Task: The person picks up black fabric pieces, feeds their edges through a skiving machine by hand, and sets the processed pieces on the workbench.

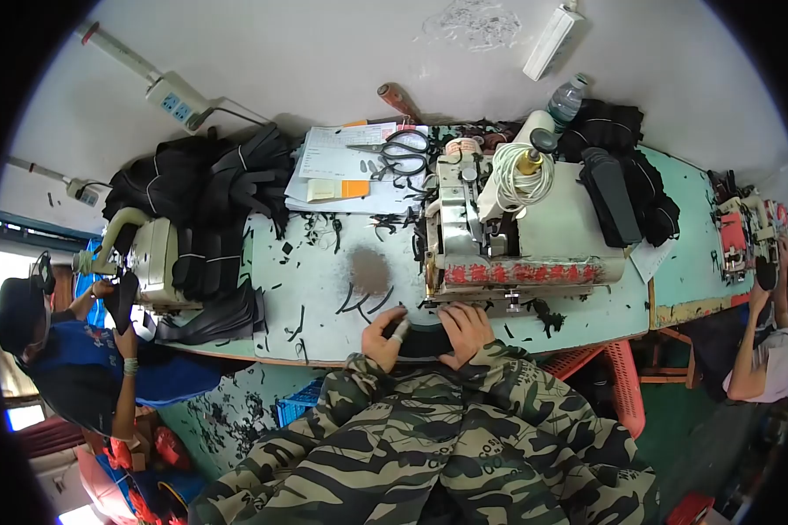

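A curved black piece of material [425, 342] lies at the table's front edge, between my two hands. My left hand [383, 341] grips its left end with fingers bent, and a light wrap shows on one finger. On the other end, my right hand [466, 333] is closed with its fingers over the top and its thumb below. Just beyond my hands stands a sewing machine [534, 273] with red lettering on its front. Thin black strips [365, 302] lie left of the machine, close to my left hand.
Black-handled scissors [403, 153] rest on papers [324, 166] at the back. Bundled black pieces [171, 179] are piled at the left, with more pieces [610, 197] on the machine's right. A water bottle [568, 99] stands behind. Co-workers sit at machines on both sides. Scraps litter the table.
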A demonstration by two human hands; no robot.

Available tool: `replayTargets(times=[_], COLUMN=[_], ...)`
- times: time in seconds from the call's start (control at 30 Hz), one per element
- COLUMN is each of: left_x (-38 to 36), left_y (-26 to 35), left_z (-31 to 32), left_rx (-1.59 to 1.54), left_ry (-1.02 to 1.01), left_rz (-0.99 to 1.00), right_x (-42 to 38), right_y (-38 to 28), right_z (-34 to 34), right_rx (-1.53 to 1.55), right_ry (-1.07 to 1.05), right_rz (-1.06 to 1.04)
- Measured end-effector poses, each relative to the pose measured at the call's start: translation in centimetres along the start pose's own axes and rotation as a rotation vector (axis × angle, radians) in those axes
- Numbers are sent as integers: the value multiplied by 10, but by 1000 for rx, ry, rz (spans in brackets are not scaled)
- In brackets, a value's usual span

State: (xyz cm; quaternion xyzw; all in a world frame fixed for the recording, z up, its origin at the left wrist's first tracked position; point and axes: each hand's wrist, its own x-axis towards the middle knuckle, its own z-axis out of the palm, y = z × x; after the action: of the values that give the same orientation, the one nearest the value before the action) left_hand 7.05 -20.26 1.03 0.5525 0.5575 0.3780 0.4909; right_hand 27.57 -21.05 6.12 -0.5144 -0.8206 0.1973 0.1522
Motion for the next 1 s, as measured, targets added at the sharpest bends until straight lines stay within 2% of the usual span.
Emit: replayTargets(times=[0.03, 0.1, 0.17, 0.23, 0.3, 0.33, 0.4, 0.43, 0.5, 0.6, 0.7, 0.83, 0.87, 1.0], left_x=[-1, -2, -1, 4, 17, 23, 32, 39, 50, 84, 91, 114, 114, 122], left_y=[5, 2, -5, 15, 20, 33, 102, 133, 172, 184, 184, 166, 162, 143], left_z=[4, 10, 15, 15, 2, -7, -19, -19, -1, 8, 27, 38, 36, 29], left_rx=[36, -6, 153, 237, 378, 198, -172, -205, -121, 175, 103, 340, 164, 139], left_ry=[-6, 57, 60, -28, -351, -416, -570, -631, -647, -800, -756, -771, -784, -750], left_rz=[94, -4, 0, 24, -103, -79, -69, 23, 109, -225, 74, -175, -150, -126], right_x=[-3, -4, -7, -2, -3, -5, -7, -12, -21, -26, -30, -32, -31, -20], right_y=[2, 7, 21, 25, 21, 22, 26, 32, 45, 40, 53, 55, 57, 58], right_z=[-2, -6, 2, -4, -11, -19, -59, -74, -87, -102, -108, -107, -109, -90], right_rx=[-32, -98, -116, -107, 69, 152, 521, 701, 1069, 1411, 1435, 1506, 1502, 1379], right_ry=[-12, -26, -147, -280, -324, -343, -434, -464, -441, -404, -369, -326, -319, -353], right_rz=[-19, -88, -115, -154, -42, 37, 148, 200, 128, 137, 172, 229, 242, 300])
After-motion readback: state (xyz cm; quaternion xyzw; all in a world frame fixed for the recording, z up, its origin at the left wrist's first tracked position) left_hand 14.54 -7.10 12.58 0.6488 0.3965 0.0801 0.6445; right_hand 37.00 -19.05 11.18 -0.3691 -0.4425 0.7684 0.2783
